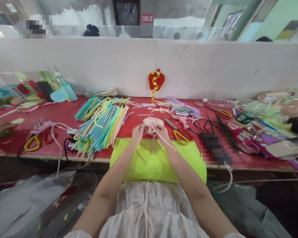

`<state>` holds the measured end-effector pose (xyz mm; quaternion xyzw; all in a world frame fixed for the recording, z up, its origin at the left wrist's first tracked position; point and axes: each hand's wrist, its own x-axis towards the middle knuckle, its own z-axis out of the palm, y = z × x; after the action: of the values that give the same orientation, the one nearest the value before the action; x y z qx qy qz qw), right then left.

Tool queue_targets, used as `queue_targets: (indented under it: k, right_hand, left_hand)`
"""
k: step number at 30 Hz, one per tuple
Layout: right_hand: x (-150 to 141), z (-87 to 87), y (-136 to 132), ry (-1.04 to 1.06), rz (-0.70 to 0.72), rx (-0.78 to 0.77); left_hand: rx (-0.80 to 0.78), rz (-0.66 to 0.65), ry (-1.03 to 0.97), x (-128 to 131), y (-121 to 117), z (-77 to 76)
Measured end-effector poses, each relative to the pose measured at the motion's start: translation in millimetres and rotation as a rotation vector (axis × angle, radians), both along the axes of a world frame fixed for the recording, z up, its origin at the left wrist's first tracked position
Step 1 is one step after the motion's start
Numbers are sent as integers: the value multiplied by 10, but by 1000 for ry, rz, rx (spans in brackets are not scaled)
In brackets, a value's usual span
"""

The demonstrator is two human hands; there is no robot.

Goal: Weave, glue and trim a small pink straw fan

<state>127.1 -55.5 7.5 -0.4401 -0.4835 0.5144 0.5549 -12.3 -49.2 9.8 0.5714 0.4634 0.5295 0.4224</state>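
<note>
A pale pink round craft piece with a short stem, shaped like a small hand fan (151, 120), lies in front of me between both hands. My left hand (138, 131) is closed on its left edge, fingertips pinched together. With thumb and fingers pressed together, my right hand (163, 131) grips a pink pipe cleaner (166, 141) at the piece's right side. The loose length of this strand trails back along my right forearm. My fingers partly cover the piece. Its stem (153, 145) points toward me over a yellow-green sheet (139, 162).
Bundled pastel pipe cleaners (99, 122) lie left, purple ones (181, 107) behind right. Yellow-handled scissors (180, 135) and a glue gun (183, 121) are near my right hand. A red fan-shaped ornament (157, 81) stands at the white partition (101, 66). Another person's hand (1, 127) is far left.
</note>
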Motion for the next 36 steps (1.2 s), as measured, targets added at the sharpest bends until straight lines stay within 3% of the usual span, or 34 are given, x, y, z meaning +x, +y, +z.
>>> queue_targets:
  k: [7, 18, 22, 27, 31, 36]
  right_hand:
    - [76, -153, 53, -105, 114, 19]
    - [6, -192, 2, -105, 151, 140]
    - [-50, -178, -49, -53, 55, 168]
    - [-27, -152, -77, -10, -93, 124]
    - [14, -203, -5, -10, -138, 103]
    - [40, -267, 74, -55, -142, 97]
  left_hand:
    - [125, -71, 145, -31, -19, -58]
    - [136, 92, 136, -81, 75, -207]
    - [136, 96, 100, -67, 54, -195]
    - [113, -13, -3, -27, 12, -172]
    - [164, -139, -28, -7, -9, -157]
    - [186, -138, 17, 4, -11, -155]
